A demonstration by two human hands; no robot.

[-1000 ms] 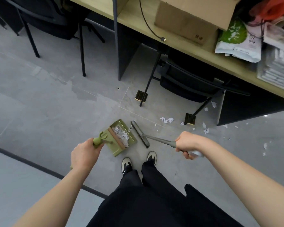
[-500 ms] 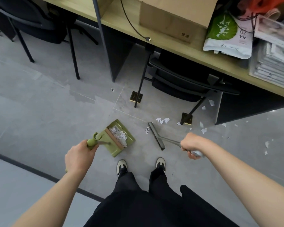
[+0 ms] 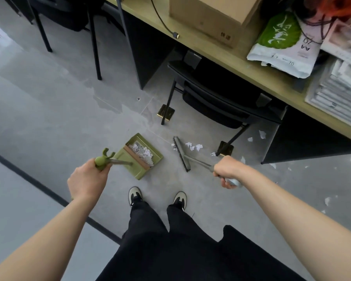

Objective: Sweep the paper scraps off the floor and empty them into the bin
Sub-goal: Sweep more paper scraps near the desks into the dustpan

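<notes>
My left hand (image 3: 87,179) grips the green handle of a green dustpan (image 3: 142,157) that rests on the grey floor and holds a heap of white paper scraps (image 3: 141,152). My right hand (image 3: 227,172) grips the grey handle of a broom whose dark brush head (image 3: 181,154) lies on the floor right of the pan, with a gap between them. Loose white scraps (image 3: 194,147) lie just beyond the brush. More scraps (image 3: 261,134) are scattered under the chair and to the right. No bin is in view.
A black chair (image 3: 221,102) stands tucked under a wooden desk (image 3: 221,57) that carries a cardboard box, bags and stacked papers. Its foot (image 3: 225,149) is close to the brush. Another chair (image 3: 69,15) stands at the far left. My shoes (image 3: 156,196) are just behind the pan.
The brush head has drawn away from the dustpan to the right, toward the loose scraps by the chair foot. The dustpan stays on the floor with its scraps.
</notes>
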